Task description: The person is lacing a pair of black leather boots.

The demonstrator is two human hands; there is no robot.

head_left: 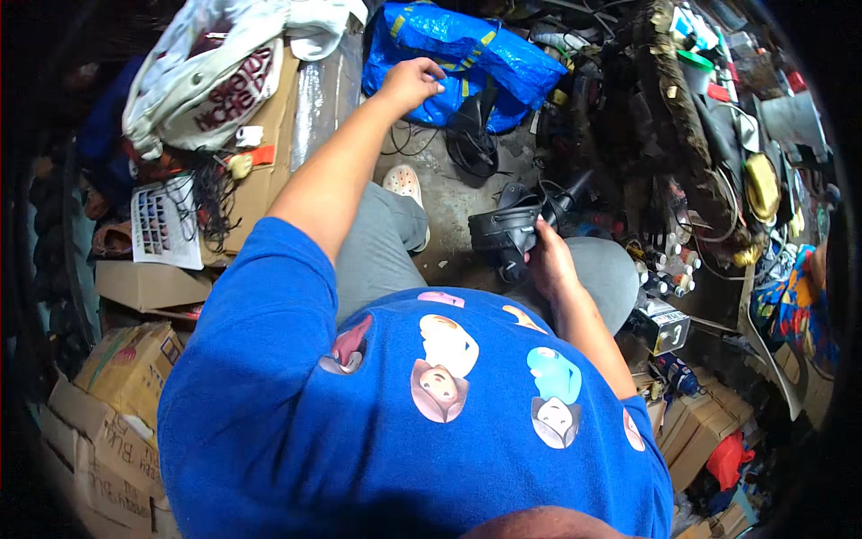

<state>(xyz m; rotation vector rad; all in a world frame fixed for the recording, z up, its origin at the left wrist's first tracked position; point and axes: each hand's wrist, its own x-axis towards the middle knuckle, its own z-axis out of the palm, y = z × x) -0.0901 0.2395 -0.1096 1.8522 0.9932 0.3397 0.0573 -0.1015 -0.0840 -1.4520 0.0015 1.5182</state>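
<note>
My left hand (413,86) is stretched forward over the near left side of a shiny blue bag (512,56). Its fingers are loosely bent and apart, with nothing visible between them. Close to my right knee, my right hand (551,259) grips a black sandal (505,230) with wide straps; the fingers on its far side are partly hidden. Another black sandal (473,148) lies on the floor against the front of the bag, right of my left hand.
A white printed cloth bag (224,81) and cardboard (260,193) are at the left. Small bottles (669,265) and a small box (663,325) crowd my right side. Cluttered odds and ends, including a yellow sponge-like piece (762,187), fill the far right. Cartons (135,364) stand lower left.
</note>
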